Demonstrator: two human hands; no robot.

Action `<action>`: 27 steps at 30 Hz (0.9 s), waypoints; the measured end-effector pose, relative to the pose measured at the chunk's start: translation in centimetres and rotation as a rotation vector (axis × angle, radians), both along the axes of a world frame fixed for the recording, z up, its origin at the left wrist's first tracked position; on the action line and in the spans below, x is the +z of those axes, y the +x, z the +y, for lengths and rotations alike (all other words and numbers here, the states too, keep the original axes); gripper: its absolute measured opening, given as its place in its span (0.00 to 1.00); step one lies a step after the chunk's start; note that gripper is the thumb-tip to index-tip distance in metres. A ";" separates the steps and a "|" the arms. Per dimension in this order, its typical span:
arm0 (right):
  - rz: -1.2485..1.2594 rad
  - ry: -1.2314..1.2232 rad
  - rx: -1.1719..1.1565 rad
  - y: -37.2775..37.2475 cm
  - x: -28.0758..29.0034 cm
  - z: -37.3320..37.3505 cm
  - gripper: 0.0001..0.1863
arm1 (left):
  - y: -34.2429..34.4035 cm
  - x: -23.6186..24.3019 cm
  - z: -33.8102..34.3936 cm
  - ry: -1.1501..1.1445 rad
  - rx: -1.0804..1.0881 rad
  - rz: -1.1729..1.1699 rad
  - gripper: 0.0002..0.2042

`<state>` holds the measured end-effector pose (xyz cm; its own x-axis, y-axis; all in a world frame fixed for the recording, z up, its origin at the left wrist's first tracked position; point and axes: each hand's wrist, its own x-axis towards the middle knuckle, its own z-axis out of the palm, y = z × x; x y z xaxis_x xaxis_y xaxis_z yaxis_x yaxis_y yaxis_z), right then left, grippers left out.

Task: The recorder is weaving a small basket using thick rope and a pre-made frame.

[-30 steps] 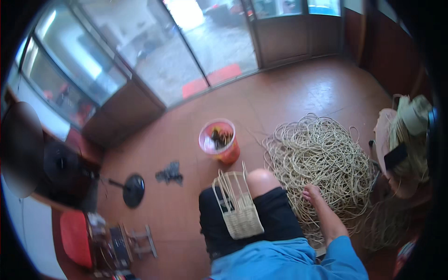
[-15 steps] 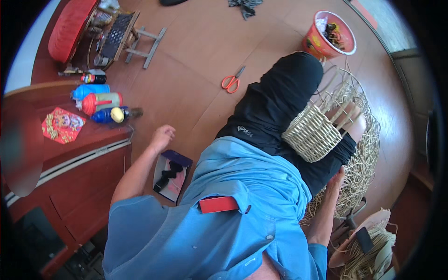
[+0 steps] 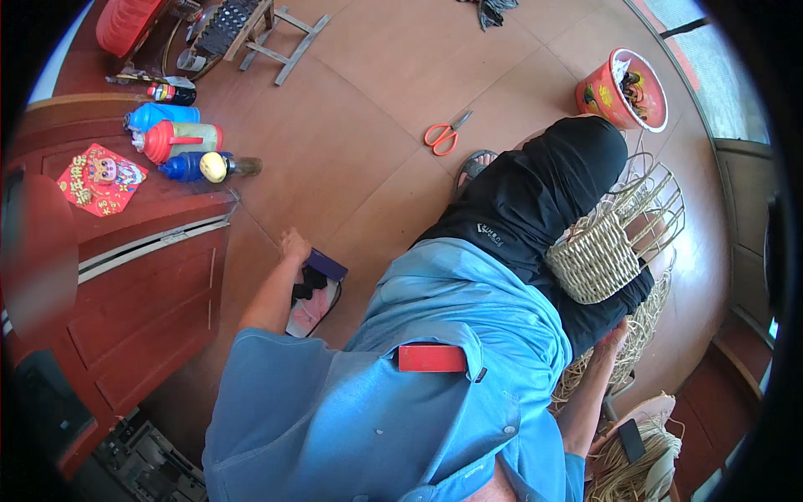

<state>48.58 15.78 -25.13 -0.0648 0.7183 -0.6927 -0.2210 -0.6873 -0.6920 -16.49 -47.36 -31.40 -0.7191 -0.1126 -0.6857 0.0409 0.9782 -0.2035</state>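
Woven basket (image 3: pixel 592 261) — long axis slanted, open toward upper right

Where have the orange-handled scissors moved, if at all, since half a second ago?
No. The scissors lie beside the same floor seams, not shifted any way; the whole view has moved instead.

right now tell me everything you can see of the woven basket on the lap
The woven basket is pale straw-coloured and looks made of plant fibre or cord. Its body is closely woven; long, unwoven strands extend past the wall, some bent over at their ends. It lies tilted on the black shorts, strands pointing away from the torso. Neither the left grip nor the right grip appears to hold it.
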 end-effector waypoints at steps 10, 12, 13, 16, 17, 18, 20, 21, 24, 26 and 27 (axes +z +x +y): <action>-0.198 0.078 0.025 0.6 2.5 4.3 0.15 | 0.7 -3.8 -6.1 0.151 0.138 0.141 0.21; -0.216 0.087 0.011 -0.2 3.0 4.6 0.17 | 0.6 -4.4 -6.9 0.200 0.167 0.172 0.20; -0.230 0.087 -0.010 -0.6 3.2 4.6 0.18 | 0.4 -4.7 -7.5 0.123 0.073 0.156 0.18; -0.259 0.111 -0.018 -1.3 4.0 4.8 0.19 | 0.1 -5.5 -8.9 0.067 0.043 0.135 0.16; -0.238 0.132 -0.021 -1.2 4.2 4.9 0.19 | 0.0 -5.8 -9.2 0.070 0.117 0.080 0.14; -0.275 0.136 -0.009 -1.2 4.5 5.0 0.19 | 0.0 -5.9 -9.4 0.088 0.104 0.128 0.14; -0.209 0.090 0.010 -1.0 4.8 5.4 0.18 | 0.2 -6.1 -9.3 0.135 0.007 0.045 0.13; -0.157 0.093 0.081 -0.9 4.9 5.5 0.18 | 0.5 -6.1 -9.0 0.133 0.003 0.070 0.13; -0.268 0.127 -0.032 -0.8 5.4 5.5 0.18 | 2.2 -6.1 -7.0 0.307 0.032 -0.055 0.14; -0.396 0.166 -0.096 -1.1 5.6 5.2 0.20 | 4.2 -6.4 -5.5 0.236 0.000 -0.128 0.14; -0.365 0.155 -0.088 -1.1 5.7 5.0 0.20 | 5.1 -6.6 -5.1 0.194 -0.033 -0.195 0.14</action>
